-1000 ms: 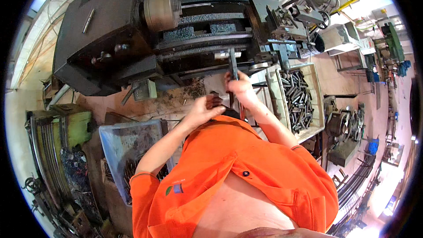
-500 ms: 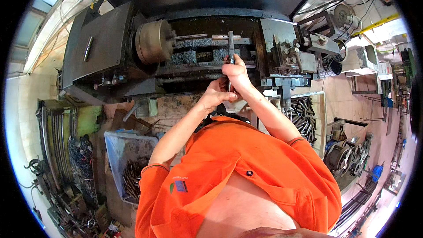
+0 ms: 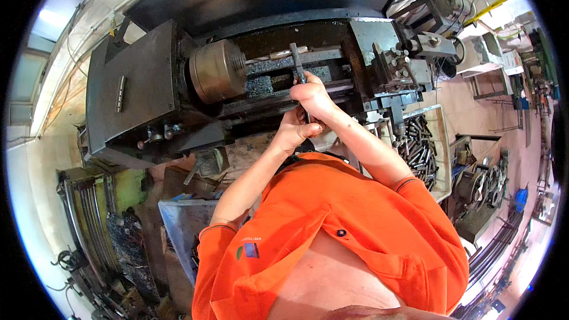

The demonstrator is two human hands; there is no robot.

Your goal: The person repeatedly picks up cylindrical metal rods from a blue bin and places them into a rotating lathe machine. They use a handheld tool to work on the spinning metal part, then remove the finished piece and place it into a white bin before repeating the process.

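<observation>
I hold a long, narrow, flat metal bar (image 3: 297, 58) in both hands over the front of a lathe. Its far end points away from me and tilts slightly left. My right hand (image 3: 313, 98) is wrapped round its middle, fingers curled. Below it, my left hand (image 3: 291, 132) grips the near part, with the thumb bent toward the right hand. The palms and fingers hide most of the bar's near end, so its exact kind cannot be made out. Left of my hands is the large round chuck (image 3: 214, 71). A metal rod (image 3: 288, 52) lies behind the bar, over the lathe bed.
The headstock (image 3: 131, 77) carries a short rod on top. Metal chips (image 3: 261, 87) cover the bed. The tool post (image 3: 393, 62) stands right. A crate of metal pieces (image 3: 419, 151) is low right; a blue-grey bin (image 3: 188, 225) stands low left.
The whole view has tilted, so the lathe slants more. The bar's far end now leans left instead of pointing straight away. Both hands keep their grip.
</observation>
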